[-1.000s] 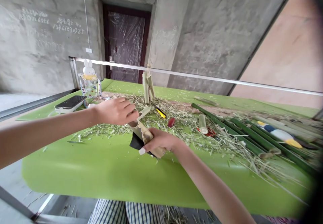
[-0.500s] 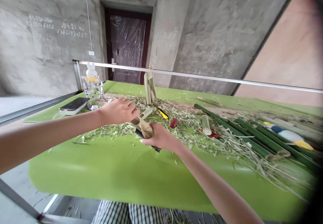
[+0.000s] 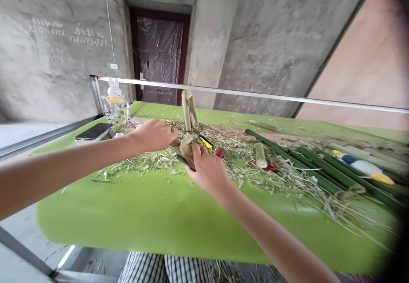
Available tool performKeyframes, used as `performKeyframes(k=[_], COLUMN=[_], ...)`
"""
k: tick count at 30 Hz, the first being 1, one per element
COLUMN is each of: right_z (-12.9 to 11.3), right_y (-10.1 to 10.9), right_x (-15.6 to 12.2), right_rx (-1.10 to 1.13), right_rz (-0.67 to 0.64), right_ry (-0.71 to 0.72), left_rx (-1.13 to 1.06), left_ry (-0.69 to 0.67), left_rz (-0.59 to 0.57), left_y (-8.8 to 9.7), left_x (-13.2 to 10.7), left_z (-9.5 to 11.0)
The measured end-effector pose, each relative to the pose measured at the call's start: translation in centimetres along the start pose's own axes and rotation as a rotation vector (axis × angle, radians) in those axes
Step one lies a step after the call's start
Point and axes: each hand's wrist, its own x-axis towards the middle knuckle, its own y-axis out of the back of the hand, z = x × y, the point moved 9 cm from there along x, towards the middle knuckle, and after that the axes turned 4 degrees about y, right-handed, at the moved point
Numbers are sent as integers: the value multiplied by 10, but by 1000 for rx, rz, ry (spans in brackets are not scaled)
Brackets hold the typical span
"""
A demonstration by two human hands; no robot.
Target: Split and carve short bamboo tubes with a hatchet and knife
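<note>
My left hand (image 3: pixel 154 135) is closed round the far end of a pale carved bamboo piece (image 3: pixel 182 146) over the green table (image 3: pixel 143 215). My right hand (image 3: pixel 207 169) presses a folded sheet of dark-backed sandpaper (image 3: pixel 187 156) against the near part of that bamboo piece, fingers wrapped round it. Both hands hover just above a layer of bamboo shavings (image 3: pixel 150 160).
A yellow utility knife (image 3: pixel 205 141), a red object (image 3: pixel 220 152) and a short bamboo tube (image 3: pixel 260 155) lie in the shavings. Long green bamboo stalks (image 3: pixel 306 166) run along the right. Upright bamboo sticks (image 3: pixel 188 112), a rabbit-topped bottle (image 3: pixel 115 103) and a phone (image 3: pixel 92 132) stand far left.
My right hand has slid forward and up along the bamboo piece with the sandpaper. The left hand kept its hold and shifted slightly away.
</note>
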Motion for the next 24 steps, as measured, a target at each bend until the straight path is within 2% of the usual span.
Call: performKeyframes(k=[3, 5, 7, 10, 15, 19, 22, 24], right_z=[-4, -5, -4, -2, -3, -17, -22, -27], right_y=[-1, -3, -8, -16, -26, -32, -34, -40], right_x=[-1, -1, -1, -2, -10, -16, -13, -11], right_rx=[-145, -157, -93, 87, 533, 1096, 1514, 1675], right_rz=[81, 121, 124, 48, -212, -493, -589, -655], right_ry=[34, 37, 27, 3, 31, 183, 205, 166], left_rx=[-30, 5, 57, 85, 63, 200, 288, 306], left_ry=[28, 11, -19, -48, -143, -286, -349, -372], left_rz=[-59, -96, -108, -87, -28, 50, 112, 146], left_y=[-5, -7, -5, 1, 8, 23, 41, 51], left_x=[4, 6, 8, 10, 5, 0, 2, 5], left_z=[0, 3, 7, 11, 16, 21, 23, 25])
